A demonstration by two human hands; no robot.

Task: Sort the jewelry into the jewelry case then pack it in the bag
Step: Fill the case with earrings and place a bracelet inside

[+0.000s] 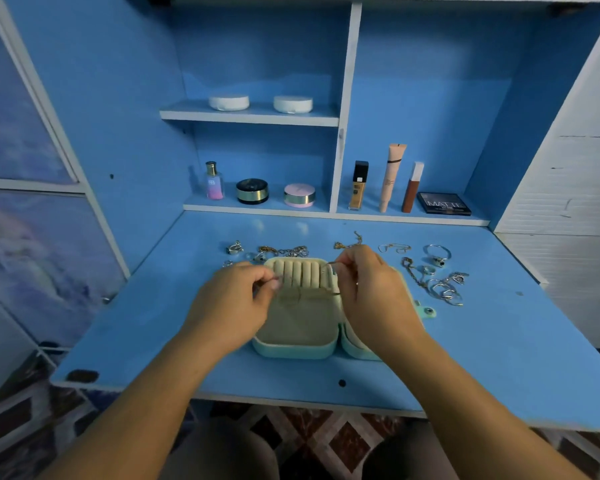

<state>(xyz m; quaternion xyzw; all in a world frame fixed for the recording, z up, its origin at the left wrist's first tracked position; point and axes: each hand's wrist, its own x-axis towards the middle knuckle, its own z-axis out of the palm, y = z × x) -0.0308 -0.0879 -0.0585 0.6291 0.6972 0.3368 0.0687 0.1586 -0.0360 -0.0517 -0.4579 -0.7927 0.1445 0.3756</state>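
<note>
An open mint-green jewelry case (297,351) with a cream lining and a row of ring rolls lies in the middle of the blue desk. My left hand (231,303) and my right hand (368,289) hover over it, and each pinches one end of a thin chain (309,294) that sags across the case's left half. My right hand hides most of the case's right half. Loose jewelry lies behind the case: rings (234,247) and chains (284,251) on the left, a gold chain (349,243) in the middle, bangles and rings (444,287) on the right.
The blue fold-down desk (499,358) ends close to my body, with patterned floor below. Shelves at the back hold a perfume bottle (214,181), round compacts (252,191), tubes (392,176) and a dark palette (444,203). No bag is in view.
</note>
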